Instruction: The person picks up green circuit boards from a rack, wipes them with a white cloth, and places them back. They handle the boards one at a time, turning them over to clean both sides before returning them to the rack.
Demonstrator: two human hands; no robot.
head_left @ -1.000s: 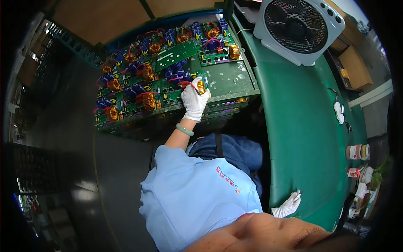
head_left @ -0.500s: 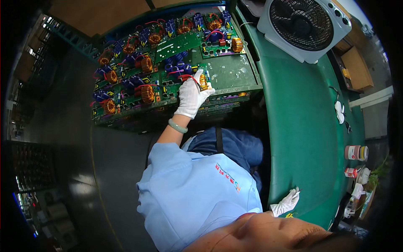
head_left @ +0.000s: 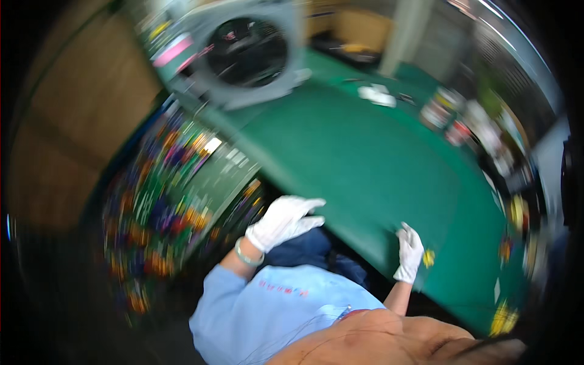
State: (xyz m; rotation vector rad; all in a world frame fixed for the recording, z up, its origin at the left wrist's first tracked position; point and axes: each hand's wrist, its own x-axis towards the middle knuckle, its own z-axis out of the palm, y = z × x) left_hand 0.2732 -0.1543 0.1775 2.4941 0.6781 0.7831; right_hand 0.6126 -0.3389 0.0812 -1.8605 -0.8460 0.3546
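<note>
Lying toward nine o'clock of the left hand (head_left: 283, 224), the blurred circuit boards (head_left: 159, 210) stretch roughly from one to seven o'clock. That nearer hand's fingers and thumb are parted, apparently empty. Over the green surface (head_left: 359, 155), the right hand (head_left: 410, 252) has bent fingers, contents unclear; a yellow piece (head_left: 429, 258) sits just beside, toward four.

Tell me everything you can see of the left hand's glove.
The glove is white, apparently cloth, and slightly blurred. It covers the left hand to the wrist, ending close to a pale green bangle. Its digits point rightward, parted, and nothing shows in its grip. Their tips overlap the green bench in this view; whether they touch it is unclear.
</note>
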